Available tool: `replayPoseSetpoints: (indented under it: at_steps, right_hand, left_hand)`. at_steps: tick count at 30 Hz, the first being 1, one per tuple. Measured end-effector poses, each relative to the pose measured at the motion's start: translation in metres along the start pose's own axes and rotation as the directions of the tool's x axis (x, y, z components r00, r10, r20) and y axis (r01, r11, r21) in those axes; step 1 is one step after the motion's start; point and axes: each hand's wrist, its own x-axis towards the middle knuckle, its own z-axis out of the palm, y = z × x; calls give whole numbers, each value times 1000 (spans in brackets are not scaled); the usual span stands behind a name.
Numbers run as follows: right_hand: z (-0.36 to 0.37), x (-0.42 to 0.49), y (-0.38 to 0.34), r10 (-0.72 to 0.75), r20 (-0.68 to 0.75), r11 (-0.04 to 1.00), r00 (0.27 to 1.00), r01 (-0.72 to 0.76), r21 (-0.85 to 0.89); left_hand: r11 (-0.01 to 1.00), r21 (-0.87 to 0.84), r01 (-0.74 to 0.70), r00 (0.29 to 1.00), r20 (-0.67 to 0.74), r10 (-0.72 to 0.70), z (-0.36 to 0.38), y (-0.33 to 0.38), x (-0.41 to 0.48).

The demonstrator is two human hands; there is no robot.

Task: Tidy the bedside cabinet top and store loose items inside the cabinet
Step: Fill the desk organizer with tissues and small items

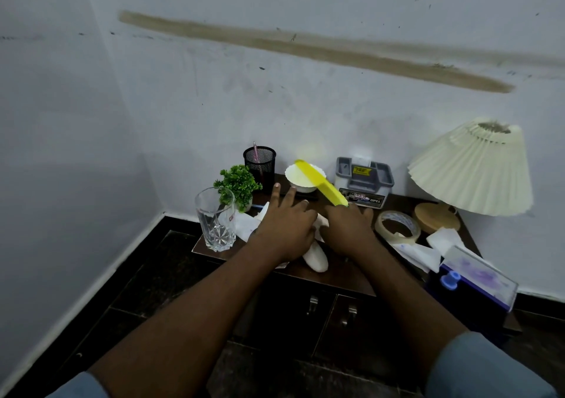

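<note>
yellow comb [321,182] juts up from the right hand [348,229] gripping it; left hand [284,229] alongside, fingers stretched.

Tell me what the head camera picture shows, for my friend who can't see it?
A person's right hand holds a yellow comb over a cluttered dark bedside cabinet, while the left hand reaches beside it with straight fingers. Around them stand a glass, small plant, white bowl, tape roll and lamp.
</note>
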Motion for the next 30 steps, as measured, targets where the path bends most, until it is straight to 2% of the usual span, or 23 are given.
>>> replayPoseSetpoints:
  at_steps: [5, 8, 11, 13, 16, 18, 23, 26, 28, 30]
  right_hand:
    - [-10, -5, 14, 77, -95, 961, 992, -49, 271]
    - [-15, -9, 24, 124, -115, 883, 986, -57, 466]
    - [-19, -12, 34, 183, -148, 775, 972, -49, 630]
    - [-23, -15, 39, 221, -112, 607, 969, -46, 794]
    - [-28, -20, 45, 245, -32, 354, 969, -59, 934]
    - [-30, -21, 48, 235, 1, 276, 972, -68, 959]
    - [-33, -26, 49, 166, 59, 139, 984, -83, 987]
    - [-35, -25, 51, 141, 94, 118, 986, -111, 987]
    - [-34, -24, 54, 149, 108, 110, 983, -125, 986]
    - [-32, -24, 56, 154, 97, 138, 983, -119, 983]
  left_hand:
    - [987, -141, 79, 989, -110, -94, -4, -3, 1]
    - [907, -404, 119, 970, -149, -193, -2, -3, 0]
    - [700, -700, 143, 953, -94, -288, 0, 2, 2]
    - [519, -837, 171, 942, -15, -335, -1, 8, 6]
    - [200, -955, 221, 936, 149, -320, -4, 19, 11]
    - [83, -971, 225, 934, 190, -302, -5, 27, 14]
    - [-51, -971, 232, 924, 236, -300, -7, 40, 16]
    - [-94, -963, 251, 919, 268, -290, -6, 43, 18]
    - [-86, -961, 265, 918, 278, -284, -5, 45, 19]
    - [-30, -960, 279, 918, 276, -285, -2, 46, 20]
